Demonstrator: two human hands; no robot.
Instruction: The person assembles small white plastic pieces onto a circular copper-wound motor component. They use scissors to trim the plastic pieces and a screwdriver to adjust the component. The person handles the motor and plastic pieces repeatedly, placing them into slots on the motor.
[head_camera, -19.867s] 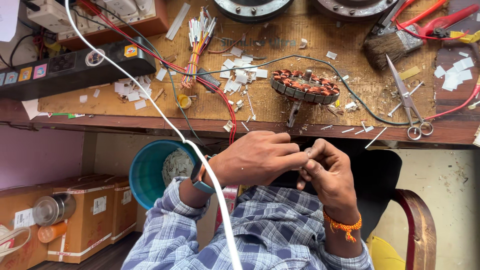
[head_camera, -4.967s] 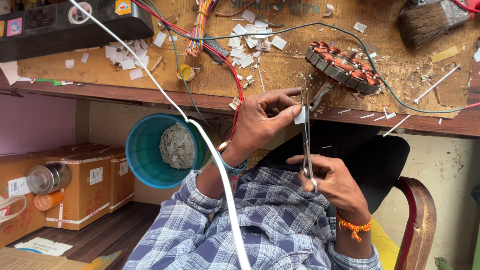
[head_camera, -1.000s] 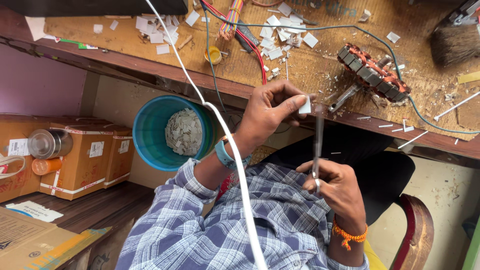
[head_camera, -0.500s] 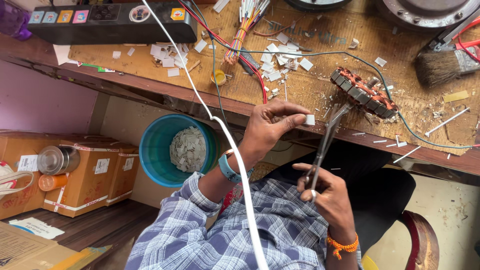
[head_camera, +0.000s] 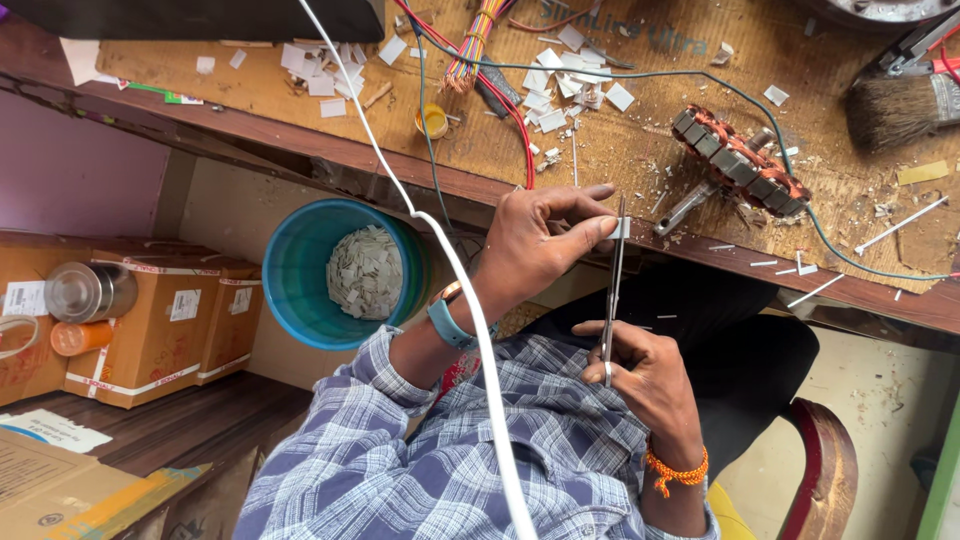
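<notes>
My left hand (head_camera: 545, 240) pinches a small white paper piece (head_camera: 622, 228) between thumb and fingers, just below the edge of the wooden workbench (head_camera: 720, 70). My right hand (head_camera: 645, 375) grips the handles of a pair of scissors (head_camera: 612, 285), whose blades point up and meet the paper piece. A copper-wound motor stator (head_camera: 740, 165) lies on the bench just above and right of my left hand. Cut white paper bits (head_camera: 560, 85) are scattered over the bench.
A teal bucket (head_camera: 300, 275) holding paper scraps stands on the floor below the bench. Cardboard boxes (head_camera: 150, 320) with a metal can (head_camera: 85, 290) sit at left. A brush (head_camera: 895, 110), coloured wires (head_camera: 475, 45) and a white cable (head_camera: 455, 270) cross the view.
The scissors have swung upright and their blades now meet the paper piece in my left hand. The view has shifted slightly across the bench.
</notes>
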